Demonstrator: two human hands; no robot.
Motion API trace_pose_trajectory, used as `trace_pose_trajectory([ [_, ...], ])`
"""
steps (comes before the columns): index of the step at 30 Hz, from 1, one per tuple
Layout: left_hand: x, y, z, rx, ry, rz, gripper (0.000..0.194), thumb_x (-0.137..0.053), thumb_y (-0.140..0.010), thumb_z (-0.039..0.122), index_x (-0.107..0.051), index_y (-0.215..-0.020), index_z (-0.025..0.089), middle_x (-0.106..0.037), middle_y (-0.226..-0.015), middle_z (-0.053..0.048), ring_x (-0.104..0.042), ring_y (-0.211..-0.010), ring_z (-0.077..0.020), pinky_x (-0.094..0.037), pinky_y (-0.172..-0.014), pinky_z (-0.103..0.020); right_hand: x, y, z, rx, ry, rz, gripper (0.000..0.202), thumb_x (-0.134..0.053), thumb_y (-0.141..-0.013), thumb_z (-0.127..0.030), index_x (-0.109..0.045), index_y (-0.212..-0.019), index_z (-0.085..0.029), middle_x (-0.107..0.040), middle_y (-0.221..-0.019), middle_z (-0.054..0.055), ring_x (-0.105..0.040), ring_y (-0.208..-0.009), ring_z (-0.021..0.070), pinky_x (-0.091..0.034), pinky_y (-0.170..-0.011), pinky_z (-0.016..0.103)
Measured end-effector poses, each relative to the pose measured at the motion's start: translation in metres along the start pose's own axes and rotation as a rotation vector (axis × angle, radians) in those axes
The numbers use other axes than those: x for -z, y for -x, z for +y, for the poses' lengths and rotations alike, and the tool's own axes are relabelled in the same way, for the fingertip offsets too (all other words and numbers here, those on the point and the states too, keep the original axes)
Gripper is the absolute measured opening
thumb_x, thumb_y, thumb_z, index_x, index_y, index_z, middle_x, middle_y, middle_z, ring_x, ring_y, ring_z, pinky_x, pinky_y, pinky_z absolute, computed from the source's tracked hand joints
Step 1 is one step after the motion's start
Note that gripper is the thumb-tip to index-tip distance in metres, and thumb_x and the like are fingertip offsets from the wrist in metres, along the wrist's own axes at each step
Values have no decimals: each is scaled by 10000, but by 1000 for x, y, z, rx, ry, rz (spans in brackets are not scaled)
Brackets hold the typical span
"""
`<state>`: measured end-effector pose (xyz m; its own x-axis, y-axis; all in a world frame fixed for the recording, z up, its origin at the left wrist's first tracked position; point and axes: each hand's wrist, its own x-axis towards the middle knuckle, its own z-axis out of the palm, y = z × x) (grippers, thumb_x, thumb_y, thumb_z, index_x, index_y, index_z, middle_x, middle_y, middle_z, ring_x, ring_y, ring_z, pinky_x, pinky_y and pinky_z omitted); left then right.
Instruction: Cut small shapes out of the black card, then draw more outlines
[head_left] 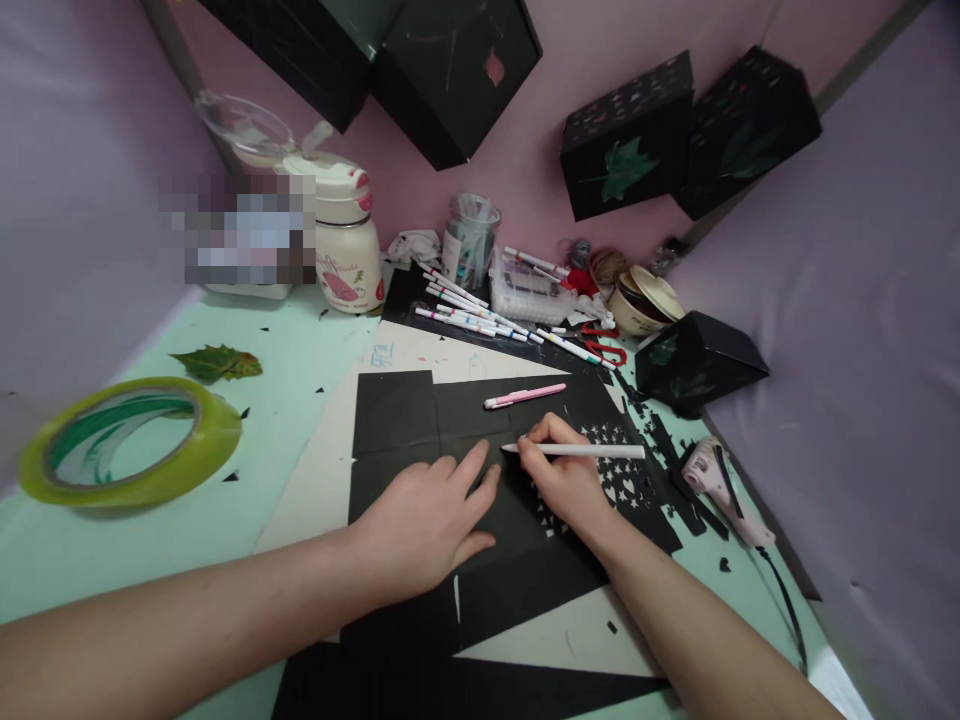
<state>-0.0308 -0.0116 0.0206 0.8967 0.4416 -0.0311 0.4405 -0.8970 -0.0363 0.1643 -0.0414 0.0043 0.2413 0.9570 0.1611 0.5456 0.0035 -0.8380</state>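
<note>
A creased sheet of black card (394, 420) lies before me, its right part pierced with star and heart cutouts (616, 470). My left hand (424, 515) rests on the middle of the card, palm down, fingers stretched and a little apart. In my right hand (564, 465) is a slim white pen (600, 451), pinched near its dark tip. The tip points left and meets or nearly meets the card, just right of my left fingertips; exact contact cannot be made out. A pink pen (525, 396) lies on the card's upper part, beyond my right hand.
Left stand a yellow-green tape roll (217, 455), a leaf (217, 363) and a cream bottle (349, 250). White markers (480, 325), a jar (471, 240) and red-handled scissors (604, 350) lie behind. Right are a black box (701, 360), paper scraps and a corded glue gun (724, 490). Black boxes (630, 135) hang above.
</note>
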Motion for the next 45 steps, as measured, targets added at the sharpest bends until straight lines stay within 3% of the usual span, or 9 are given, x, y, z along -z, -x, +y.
trace_pose_trajectory([
  [9,-1,0,1,6,-10,-12,584,-492,-908,518,-480,-1376,170,-443,-1442,-168,-629,-899,-272,-521,-666,-371,0,0,-2,31,9,-27,249,-580,-813,-256,-429,-618,-221,-447,-519,-60,-412,-502,113,-325,-506,244],
  [29,0,0,0,0,-1,-34,597,-442,-924,538,-457,-1395,170,-409,-1470,-174,-626,-920,-273,-512,-671,-363,-3,0,5,73,48,87,261,-565,-817,-219,-392,-622,-223,-464,-564,-55,-442,-531,121,-337,-538,262],
  [45,-3,2,1,3,-1,1,588,-445,-919,542,-476,-1376,174,-423,-1457,-173,-624,-909,-273,-508,-660,-363,-2,2,6,74,-7,13,273,-567,-814,-208,-374,-622,-226,-431,-561,-60,-412,-527,117,-333,-531,260],
])
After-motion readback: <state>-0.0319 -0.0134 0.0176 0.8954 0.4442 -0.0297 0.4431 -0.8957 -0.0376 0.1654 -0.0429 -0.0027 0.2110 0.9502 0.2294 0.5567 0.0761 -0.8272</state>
